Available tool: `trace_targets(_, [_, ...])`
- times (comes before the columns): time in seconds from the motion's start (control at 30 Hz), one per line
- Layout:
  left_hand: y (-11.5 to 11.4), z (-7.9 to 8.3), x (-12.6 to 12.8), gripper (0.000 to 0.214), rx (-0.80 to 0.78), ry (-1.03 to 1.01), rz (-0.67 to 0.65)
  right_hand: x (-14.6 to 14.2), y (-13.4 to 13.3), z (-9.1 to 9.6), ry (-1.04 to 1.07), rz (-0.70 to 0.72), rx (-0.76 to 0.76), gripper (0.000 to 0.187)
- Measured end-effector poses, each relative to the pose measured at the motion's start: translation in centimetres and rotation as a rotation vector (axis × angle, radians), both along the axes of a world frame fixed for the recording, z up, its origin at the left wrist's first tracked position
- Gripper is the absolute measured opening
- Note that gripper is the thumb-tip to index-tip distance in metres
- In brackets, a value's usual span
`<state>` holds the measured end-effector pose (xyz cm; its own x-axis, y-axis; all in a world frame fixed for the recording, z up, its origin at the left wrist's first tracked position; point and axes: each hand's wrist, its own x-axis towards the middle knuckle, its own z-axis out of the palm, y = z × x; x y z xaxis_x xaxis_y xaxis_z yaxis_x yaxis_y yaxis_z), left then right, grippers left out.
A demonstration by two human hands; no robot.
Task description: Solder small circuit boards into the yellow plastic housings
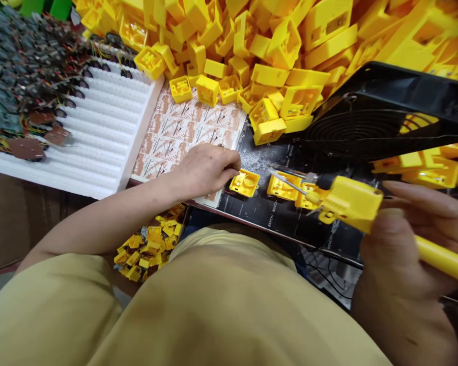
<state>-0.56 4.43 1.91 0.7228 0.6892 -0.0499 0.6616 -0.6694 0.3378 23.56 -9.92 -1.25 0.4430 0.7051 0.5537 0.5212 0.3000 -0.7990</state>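
My right hand (400,239) is wrapped round a yellow soldering gun (356,201), whose metal tip and thin feed tube point left. The tip hangs over a small open yellow housing (284,185) on the black bench mat, and another yellow housing (309,198) lies partly hidden behind the gun. My left hand (209,168) has thumb and fingers pinched together at the upper left corner of a third yellow housing (245,183). What the pinch holds, if anything, is hidden.
Yellow housings (269,76) are heaped along the back. A black fan (351,122) stands at right. On the left, a ridged white foam tray (99,117) carries many wired circuit boards (26,76). Below the bench edge sits a pile of yellow parts (152,246).
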Motion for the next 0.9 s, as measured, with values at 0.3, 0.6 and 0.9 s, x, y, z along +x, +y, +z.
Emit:
trace_targets(0.3, [-0.1, -0.1, 1.1, 0.024, 0.025, 0.184, 0.012, -0.5, -0.8, 0.8, -0.335, 0.271, 0.013, 0.043])
trace_targets(0.6, [0.4, 0.4, 1.9, 0.02, 0.023, 0.27, 0.018, -2.3, 1.1, 2.6, -0.538, 0.381, -0.022, 0.016])
trace_targets(0.9, [0.6, 0.1, 2.3, 0.019, 0.007, 0.293, 0.014, -1.4, 0.4, 3.1, -0.608, 0.463, -0.1, 0.015])
